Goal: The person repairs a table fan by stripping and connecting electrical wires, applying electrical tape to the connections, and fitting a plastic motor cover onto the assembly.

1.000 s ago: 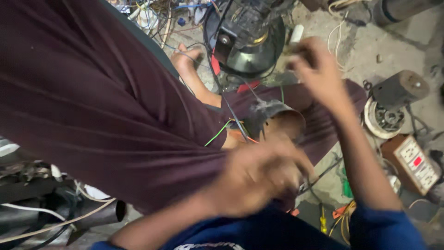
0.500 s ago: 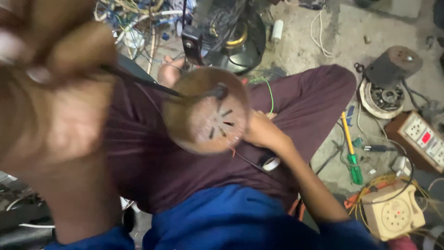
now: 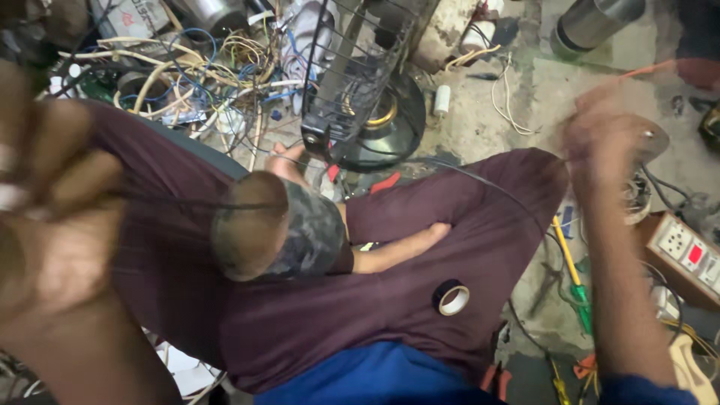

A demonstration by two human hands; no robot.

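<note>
Seated on the floor, legs crossed, dark maroon trousers filling the lap. Left hand (image 3: 56, 217) raised close to the camera, blurred, fingers together, grip pinched on a thin dark wire (image 3: 187, 201) that runs taut to the right. Right hand (image 3: 607, 135) lifted far right, also motion-blurred; it looks closed on the other end of the wire near an orange strand, though the blur makes this uncertain. The wire passes over a rounded motor housing (image 3: 277, 234) resting on the left thigh, brownish on one side, grey-mottled on the other.

A roll of black tape (image 3: 451, 298) lies on the right thigh. A wire fan guard (image 3: 352, 67) stands just beyond the knees, a tangle of cables (image 3: 187, 67) to its left. A green-handled screwdriver (image 3: 574, 281) lies on the floor by the right knee, a switch board (image 3: 686, 255) past it.

Judgement: even tension between both hands and a straight, unkinked run across the housing would serve best; keep the housing braced on the thigh.
</note>
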